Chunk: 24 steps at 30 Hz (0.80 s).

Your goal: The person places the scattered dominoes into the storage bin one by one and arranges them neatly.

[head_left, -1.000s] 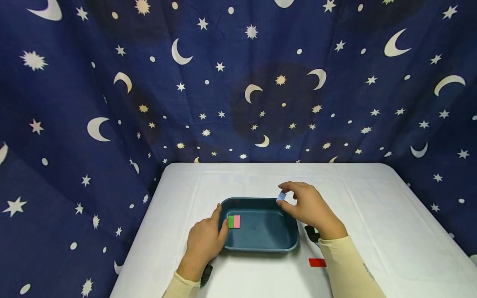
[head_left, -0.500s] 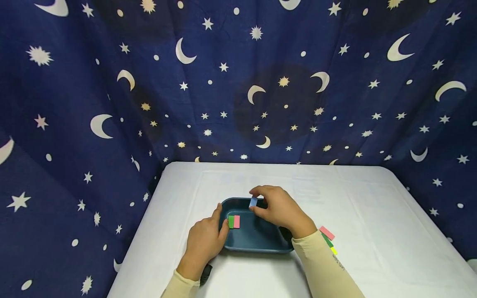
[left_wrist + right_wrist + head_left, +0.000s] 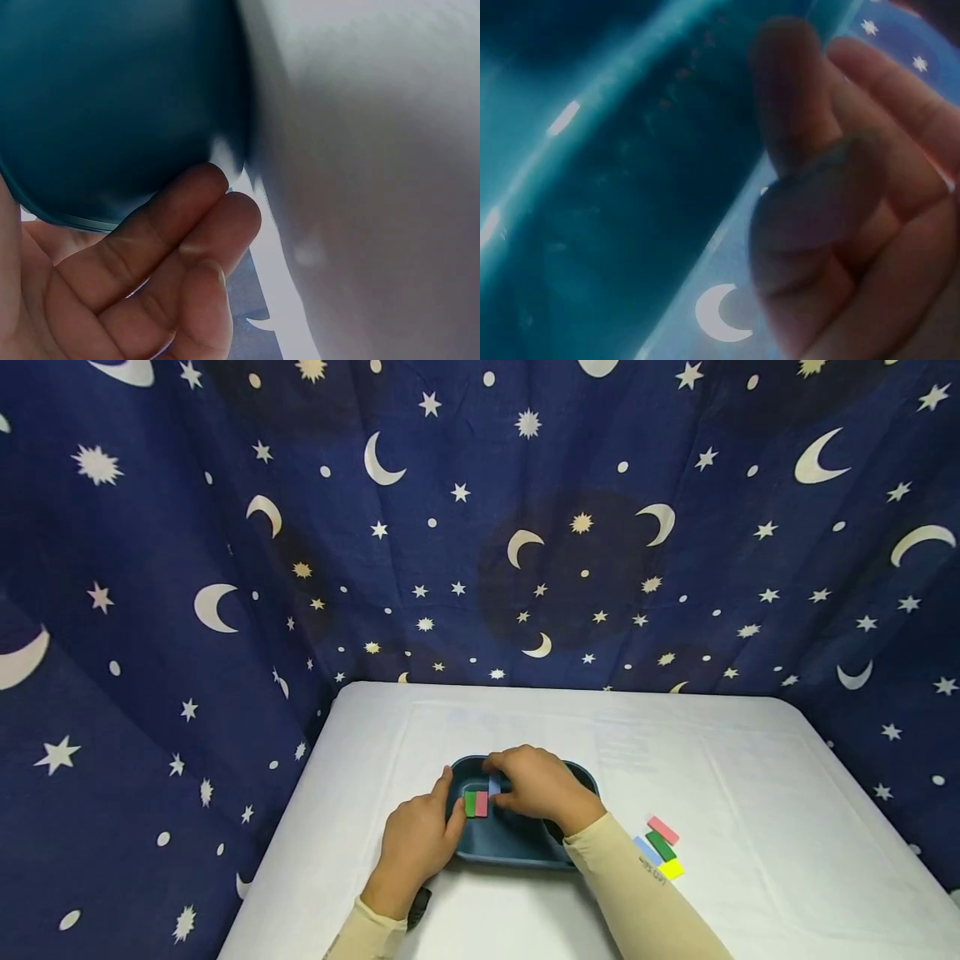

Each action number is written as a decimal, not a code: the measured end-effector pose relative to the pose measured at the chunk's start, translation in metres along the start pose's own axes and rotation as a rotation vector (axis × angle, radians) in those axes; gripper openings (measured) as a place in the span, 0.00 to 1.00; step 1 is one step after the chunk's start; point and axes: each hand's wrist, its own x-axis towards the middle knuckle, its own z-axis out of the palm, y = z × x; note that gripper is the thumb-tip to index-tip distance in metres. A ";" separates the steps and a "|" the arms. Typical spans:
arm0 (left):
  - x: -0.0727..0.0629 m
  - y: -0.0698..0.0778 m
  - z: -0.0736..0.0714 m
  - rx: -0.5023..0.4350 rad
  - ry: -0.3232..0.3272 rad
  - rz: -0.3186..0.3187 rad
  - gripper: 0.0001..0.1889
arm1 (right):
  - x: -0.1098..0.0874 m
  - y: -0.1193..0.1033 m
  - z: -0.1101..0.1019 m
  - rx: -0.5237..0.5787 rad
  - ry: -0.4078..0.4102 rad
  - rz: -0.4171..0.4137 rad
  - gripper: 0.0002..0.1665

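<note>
A dark teal plastic tray [image 3: 517, 862] sits on the white table. My left hand [image 3: 416, 843] grips its left side, thumb over the rim and the other fingers outside; in the left wrist view, fingers [image 3: 180, 202] bend against the tray's outer wall. Inside, near that thumb, a small green block [image 3: 469, 803] and a pink block [image 3: 482, 804] stand side by side. My right hand [image 3: 543, 785] reaches over the far rim and pinches a light blue block [image 3: 494, 786] just right of the pink one. The right wrist view shows curled fingers [image 3: 795, 225] at the tray, the block hidden.
Right of the tray, partly beside the right sleeve, lie a loose pink block [image 3: 663, 830], a dark green block [image 3: 661, 845], a blue block [image 3: 647, 850] and a yellow block [image 3: 671, 869]. A dark blue star-and-moon curtain [image 3: 450, 543] hangs behind the table [image 3: 750, 777].
My right hand has carried the light blue block leftward and down into the tray, close to the pink block. The loose blocks have come into view behind the sleeve. My left hand stays put.
</note>
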 end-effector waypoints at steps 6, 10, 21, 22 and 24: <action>-0.001 0.000 0.000 -0.005 -0.014 -0.007 0.31 | 0.003 0.001 0.013 -0.018 -0.098 0.029 0.27; 0.002 -0.001 -0.001 -0.005 -0.012 -0.001 0.31 | 0.008 0.002 0.014 -0.022 -0.125 0.026 0.27; 0.003 -0.001 0.000 -0.006 -0.023 -0.003 0.31 | 0.011 0.000 0.020 -0.058 -0.131 0.001 0.24; 0.002 -0.001 0.000 -0.006 -0.020 -0.001 0.31 | 0.011 -0.001 0.020 -0.061 -0.130 0.001 0.25; 0.002 -0.001 0.001 -0.006 -0.014 0.000 0.31 | 0.011 -0.001 0.022 -0.064 -0.124 -0.001 0.25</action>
